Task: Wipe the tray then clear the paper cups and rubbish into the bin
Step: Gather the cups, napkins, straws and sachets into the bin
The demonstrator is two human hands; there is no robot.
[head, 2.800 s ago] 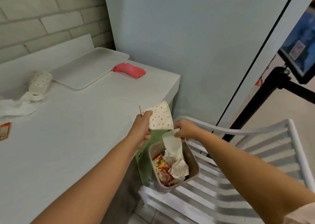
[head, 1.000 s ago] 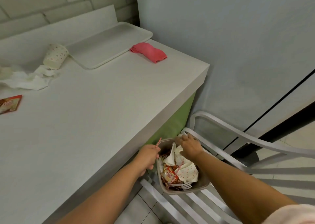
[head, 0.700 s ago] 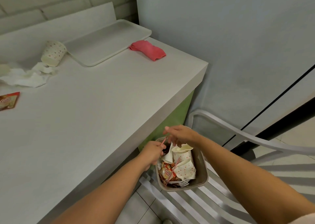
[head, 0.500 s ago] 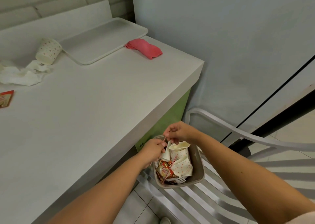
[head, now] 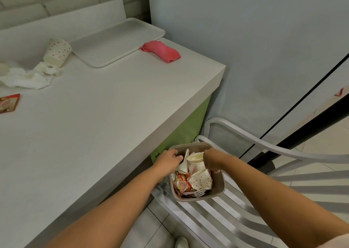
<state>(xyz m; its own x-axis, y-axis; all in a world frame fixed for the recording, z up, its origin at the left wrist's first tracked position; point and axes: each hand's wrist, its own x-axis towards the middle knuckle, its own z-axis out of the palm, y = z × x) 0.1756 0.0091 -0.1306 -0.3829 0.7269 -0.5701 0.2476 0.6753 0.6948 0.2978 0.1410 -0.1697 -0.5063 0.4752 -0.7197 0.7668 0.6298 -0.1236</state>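
Two hands meet over a taupe bin (head: 219, 190) standing on a white slatted chair (head: 236, 221). The left hand (head: 168, 159) lies curled at the bin's left rim, and the right hand (head: 213, 160) curls against a crushed dotted cup (head: 197, 161) inside it. Whether either hand grips cannot be told. Farther left, on the white table (head: 98, 127), lie a red sachet (head: 8, 103), crumpled tissues (head: 28, 77), a tipped paper cup (head: 56, 52), the tray (head: 115, 42) and a pink cloth (head: 161, 51).

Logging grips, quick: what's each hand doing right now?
Left hand: open, holding nothing.
Right hand: curled over the cup in the bin; grip cannot be told.
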